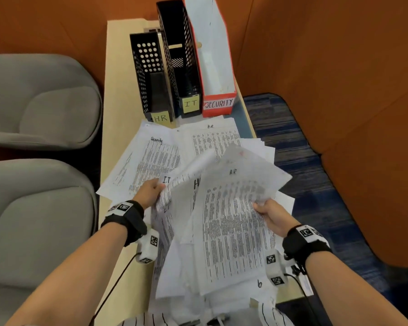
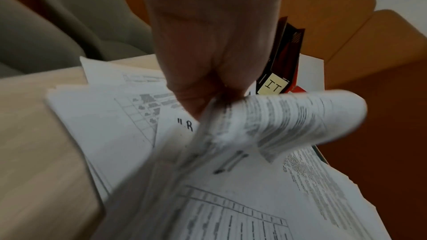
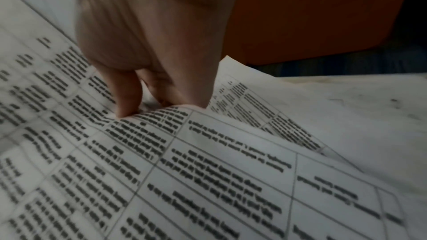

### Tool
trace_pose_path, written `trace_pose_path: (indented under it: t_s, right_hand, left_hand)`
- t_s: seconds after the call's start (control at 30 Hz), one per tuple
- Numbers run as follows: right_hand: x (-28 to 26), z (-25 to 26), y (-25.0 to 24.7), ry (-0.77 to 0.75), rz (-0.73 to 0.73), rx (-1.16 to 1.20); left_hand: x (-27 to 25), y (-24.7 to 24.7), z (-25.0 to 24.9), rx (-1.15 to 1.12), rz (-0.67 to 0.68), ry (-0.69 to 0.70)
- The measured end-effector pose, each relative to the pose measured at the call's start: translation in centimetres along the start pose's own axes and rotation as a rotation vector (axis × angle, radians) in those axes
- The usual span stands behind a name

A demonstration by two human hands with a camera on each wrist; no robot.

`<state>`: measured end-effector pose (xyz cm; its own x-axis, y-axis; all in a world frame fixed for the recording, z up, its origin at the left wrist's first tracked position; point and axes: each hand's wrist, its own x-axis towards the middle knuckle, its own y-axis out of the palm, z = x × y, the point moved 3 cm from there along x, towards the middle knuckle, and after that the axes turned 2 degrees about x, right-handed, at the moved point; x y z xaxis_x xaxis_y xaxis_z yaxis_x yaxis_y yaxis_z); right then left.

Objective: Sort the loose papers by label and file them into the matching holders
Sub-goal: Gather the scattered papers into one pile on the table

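Note:
Printed papers cover the near half of the table (image 1: 118,90). My left hand (image 1: 150,191) pinches the edge of a curled bundle of sheets marked "I.T" (image 1: 172,189); the left wrist view shows that hand (image 2: 208,87) gripping the bent bundle (image 2: 289,118). My right hand (image 1: 270,214) holds a lifted sheet marked "H.R" (image 1: 236,208) by its right edge; the right wrist view has its fingers (image 3: 129,94) curled on the printed sheet (image 3: 208,171). Flat on the table lie a "Security" sheet (image 1: 151,156) and another "H.R" sheet (image 1: 212,137). Three holders stand beyond: HR (image 1: 149,76), IT (image 1: 179,55), red SECURITY (image 1: 217,67).
Two grey chairs (image 1: 38,102) stand left of the table. Orange walls (image 1: 339,67) close in behind and to the right, with blue carpet (image 1: 292,161) below the table's right edge. A striped garment (image 1: 151,320) shows at the bottom.

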<state>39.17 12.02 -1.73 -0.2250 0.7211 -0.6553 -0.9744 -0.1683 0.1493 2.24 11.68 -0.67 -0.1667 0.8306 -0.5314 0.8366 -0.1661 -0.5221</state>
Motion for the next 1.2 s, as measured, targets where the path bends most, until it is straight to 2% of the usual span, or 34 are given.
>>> trace_pose_path:
  t_s: [0.07, 0.13, 0.2, 0.27, 0.3, 0.33, 0.4, 0.47, 0.53, 0.6, 0.63, 0.67, 0.7, 0.77, 0.8, 0.87, 0.97, 1.03, 1.1, 1.2]
  right_hand:
    - [0.4, 0.5, 0.9, 0.001, -0.004, -0.041]
    - [1.3, 0.2, 1.2, 0.029, -0.048, -0.052]
    - [2.3, -0.6, 1.4, 0.052, -0.093, -0.058]
    - [3.1, -1.3, 2.0, 0.067, -0.099, -0.111]
    - [3.3, -1.5, 2.5, 0.065, -0.093, -0.147]
    - [3.4, -1.5, 3.1, 0.055, -0.086, -0.171]
    - [3.7, -1.6, 4.1, 0.02, -0.105, -0.254]
    - [3.7, -1.7, 5.0, 0.003, -0.095, -0.462]
    - [3.9, -1.4, 5.8, 0.061, 0.033, -0.769]
    - [4.1, 0.1, 6.3, 0.13, 0.2, -0.938]
    - [4.6, 1.2, 6.0, 0.13, 0.213, -0.979]
    - [5.1, 2.5, 5.4, 0.102, 0.151, -0.993]
    - [5.9, 3.8, 4.3, 0.069, 0.022, -0.963]
    - [7.7, 6.0, 1.5, 0.01, -0.299, -0.859]
    - [8.4, 6.7, 0.3, 0.003, -0.405, -0.828]
    - [9.4, 7.7, -1.1, 0.065, -0.521, -0.828]
    - [10.0, 8.5, -2.2, 0.165, -0.605, -0.822]
    - [10.5, 8.3, -3.1, 0.232, -0.611, -0.74]
    - [11.0, 7.9, -3.8, 0.272, -0.572, -0.597]
    - [11.4, 7.7, -4.0, 0.158, -0.573, -0.507]
  left_hand:
    - [0.4, -0.2, 0.9, 0.065, -0.08, -0.035]
    - [0.7, -0.5, 2.0, -0.072, -0.151, -0.108]
    - [0.4, -0.2, 2.9, -0.323, -0.084, -0.192]
    - [0.0, 0.2, 3.5, -0.332, 0.053, -0.235]
    - [-0.1, 0.2, 3.5, -0.309, 0.052, -0.203]
    - [-0.1, -0.6, 3.3, -0.276, -0.042, -0.145]
    - [-0.6, -3.2, 1.5, -0.208, -0.336, 0.009]
    - [-2.3, -6.3, -2.1, -0.216, -0.595, 0.178]
    - [-5.6, -9.6, -7.1, -0.22, -0.799, 0.35]
    - [-8.4, -12.0, -11.2, -0.266, -0.903, 0.496]
    - [-9.4, -12.8, -12.8, -0.33, -0.901, 0.554]
    - [-9.6, -13.2, -13.5, -0.425, -0.852, 0.585]
    - [-9.5, -13.0, -14.0, -0.55, -0.754, 0.591]
    - [-8.1, -11.6, -13.7, -0.819, -0.469, 0.47]
    - [-7.1, -10.3, -12.8, -0.884, -0.325, 0.376]
    - [-5.2, -7.3, -10.2, -0.787, -0.173, 0.206]
    - [-4.2, -1.8, -6.1, -0.462, -0.104, 0.13]
    - [-4.2, 1.6, -4.2, -0.42, -0.01, 0.041]
    - [-4.3, 3.7, -2.5, -0.381, -0.01, -0.097]
    - [-3.4, 5.3, 0.1, -0.295, -0.025, -0.178]
